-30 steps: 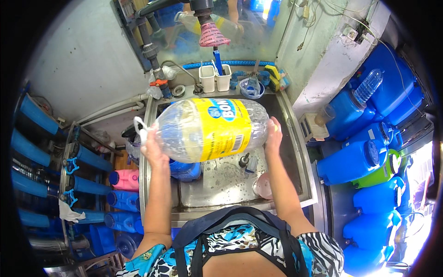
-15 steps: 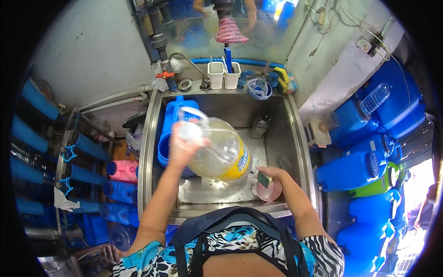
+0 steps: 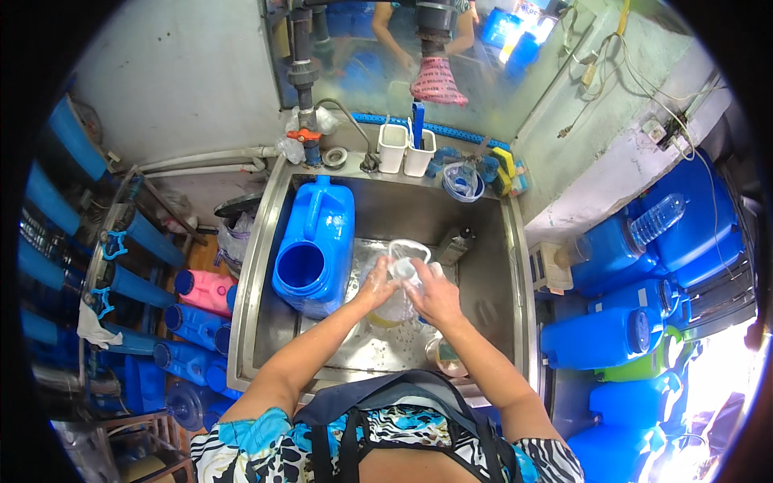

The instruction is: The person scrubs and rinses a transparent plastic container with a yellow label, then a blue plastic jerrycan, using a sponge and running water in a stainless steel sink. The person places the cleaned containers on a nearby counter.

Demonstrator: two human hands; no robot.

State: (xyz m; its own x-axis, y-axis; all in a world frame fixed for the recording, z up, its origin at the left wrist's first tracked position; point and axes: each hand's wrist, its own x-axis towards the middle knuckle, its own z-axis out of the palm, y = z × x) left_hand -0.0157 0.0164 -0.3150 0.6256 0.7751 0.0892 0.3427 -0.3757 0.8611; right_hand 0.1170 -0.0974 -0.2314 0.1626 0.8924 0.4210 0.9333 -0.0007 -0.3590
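Observation:
A large clear plastic bottle (image 3: 394,309) with a white handle stands in the steel sink (image 3: 498,310), mostly seen from above. My left hand (image 3: 375,286) is closed at its neck, on the left of the white cap (image 3: 404,268). From the right, my right hand (image 3: 436,296) closes round the cap, its fingertips partly hidden. Beside them on the left stands a blue jug (image 3: 336,221) with its wide mouth uncapped. A pinkish bowl (image 3: 452,368) sits near the front of the sink, partly behind my right forearm; something dark greenish shows at its edge.
A dark bottle (image 3: 457,244) stands at the sink's right back. White holders (image 3: 393,149) with brushes, a small blue-rimmed tub (image 3: 463,183) and a yellow sponge (image 3: 505,167) line the back ledge. Blue containers (image 3: 592,338) crowd the right; more jugs (image 3: 193,324) stand on the left.
The bottle has gone from tilted in my left hand to upright in the sink. My right hand has left the green sponge near the bowl and moved up to the cap. The view has shifted slightly.

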